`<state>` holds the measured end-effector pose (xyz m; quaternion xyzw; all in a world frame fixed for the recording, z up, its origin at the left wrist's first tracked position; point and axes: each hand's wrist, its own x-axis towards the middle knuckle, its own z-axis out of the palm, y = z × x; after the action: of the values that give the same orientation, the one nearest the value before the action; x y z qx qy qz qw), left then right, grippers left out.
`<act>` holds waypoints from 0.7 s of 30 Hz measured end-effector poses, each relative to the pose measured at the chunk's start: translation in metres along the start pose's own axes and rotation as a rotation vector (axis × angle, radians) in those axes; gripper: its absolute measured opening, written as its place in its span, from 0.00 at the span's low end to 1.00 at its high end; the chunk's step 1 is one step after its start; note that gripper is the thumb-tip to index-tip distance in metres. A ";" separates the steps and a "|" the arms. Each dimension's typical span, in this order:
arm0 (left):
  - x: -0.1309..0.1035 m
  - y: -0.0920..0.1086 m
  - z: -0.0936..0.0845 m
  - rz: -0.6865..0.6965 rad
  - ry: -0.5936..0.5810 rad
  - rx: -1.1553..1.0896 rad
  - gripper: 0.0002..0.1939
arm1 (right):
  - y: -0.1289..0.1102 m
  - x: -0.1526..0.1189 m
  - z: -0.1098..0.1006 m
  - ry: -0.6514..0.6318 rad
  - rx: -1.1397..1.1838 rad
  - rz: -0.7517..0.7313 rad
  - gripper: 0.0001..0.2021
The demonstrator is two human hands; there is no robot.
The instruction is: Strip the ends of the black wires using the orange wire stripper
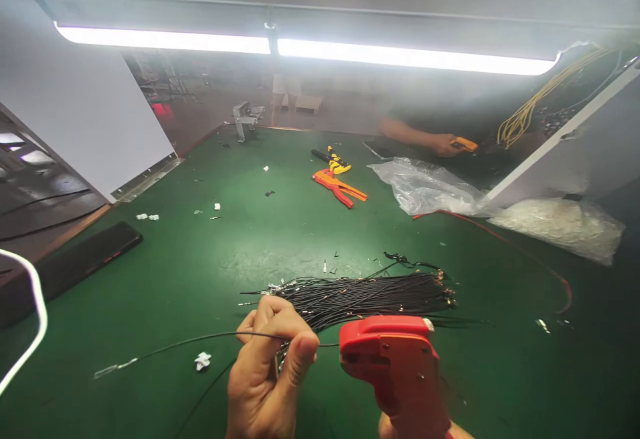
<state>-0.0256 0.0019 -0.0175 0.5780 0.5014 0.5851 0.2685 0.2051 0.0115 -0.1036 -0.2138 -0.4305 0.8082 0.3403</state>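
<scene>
My left hand (273, 365) is closed on a thin black wire (190, 340), pinched between thumb and fingers. The wire's left end carries a metal terminal, and its right end runs into the jaws of a red wire stripper (405, 372). My right hand (387, 425), mostly hidden behind the tool, is wrapped round its handles. A bundle of black wires (370, 295) lies on the green table just beyond both hands. A small white connector (203, 361) sits left of my left hand.
Red-orange pliers (340, 187) and yellow-black pliers (336, 160) lie farther back. Plastic bags (430, 189) are at the right, a black case (90, 262) at the left. Across the table (250, 232), another person's hand (445, 144) holds an orange tool.
</scene>
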 end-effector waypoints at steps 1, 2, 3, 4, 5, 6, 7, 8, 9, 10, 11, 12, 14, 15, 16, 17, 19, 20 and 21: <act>-0.001 0.000 0.000 0.026 -0.023 0.038 0.16 | -0.003 0.003 -0.001 0.013 -0.005 -0.023 0.24; -0.001 0.000 -0.001 0.054 -0.041 0.073 0.15 | -0.005 0.006 -0.001 0.022 -0.011 -0.042 0.24; -0.001 -0.001 -0.001 0.079 -0.064 0.103 0.14 | -0.007 0.010 -0.001 0.029 -0.018 -0.056 0.24; -0.001 -0.001 -0.001 0.098 -0.087 0.123 0.12 | -0.008 0.014 0.001 0.034 -0.025 -0.064 0.24; -0.001 -0.001 -0.002 0.105 -0.105 0.130 0.10 | -0.009 0.018 0.004 0.035 -0.031 -0.067 0.24; -0.001 0.000 -0.001 0.103 -0.124 0.121 0.08 | -0.010 0.023 0.007 0.035 -0.035 -0.065 0.23; -0.001 0.000 -0.001 0.089 -0.142 0.099 0.07 | -0.011 0.027 0.010 0.035 -0.036 -0.060 0.22; -0.001 0.000 0.000 0.062 -0.151 0.063 0.08 | -0.011 0.030 0.013 0.035 -0.035 -0.054 0.21; -0.002 0.001 0.001 0.022 -0.159 0.018 0.10 | -0.011 0.034 0.015 0.036 -0.032 -0.047 0.20; -0.002 0.001 0.002 -0.025 -0.158 -0.031 0.12 | -0.011 0.037 0.017 0.038 -0.028 -0.041 0.19; -0.003 0.001 0.003 -0.071 -0.150 -0.079 0.15 | -0.011 0.039 0.018 0.039 -0.024 -0.035 0.19; -0.003 0.002 0.004 -0.115 -0.134 -0.124 0.17 | -0.010 0.041 0.019 0.039 -0.021 -0.031 0.19; -0.004 0.001 0.004 -0.168 -0.124 -0.192 0.18 | -0.007 0.043 0.018 0.037 -0.018 -0.019 0.20; -0.004 0.001 0.004 -0.176 -0.122 -0.218 0.18 | -0.005 0.044 0.018 0.035 -0.016 -0.011 0.20; -0.004 0.001 0.003 -0.177 -0.118 -0.234 0.17 | -0.002 0.044 0.017 0.033 -0.015 -0.001 0.20; -0.004 0.000 0.002 -0.176 -0.122 -0.240 0.17 | 0.000 0.044 0.016 0.030 -0.013 0.010 0.19; -0.005 0.001 0.001 -0.168 -0.129 -0.233 0.16 | 0.004 0.044 0.014 0.019 -0.006 0.036 0.17; -0.005 0.002 0.001 -0.169 -0.125 -0.228 0.16 | 0.005 0.044 0.012 0.010 -0.002 0.049 0.16; -0.005 0.004 0.001 -0.173 -0.118 -0.225 0.17 | 0.005 0.045 0.011 0.001 0.003 0.061 0.15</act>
<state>-0.0225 -0.0035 -0.0166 0.5323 0.4638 0.5776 0.4098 0.1653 0.0367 -0.1040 -0.2268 -0.4224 0.8188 0.3158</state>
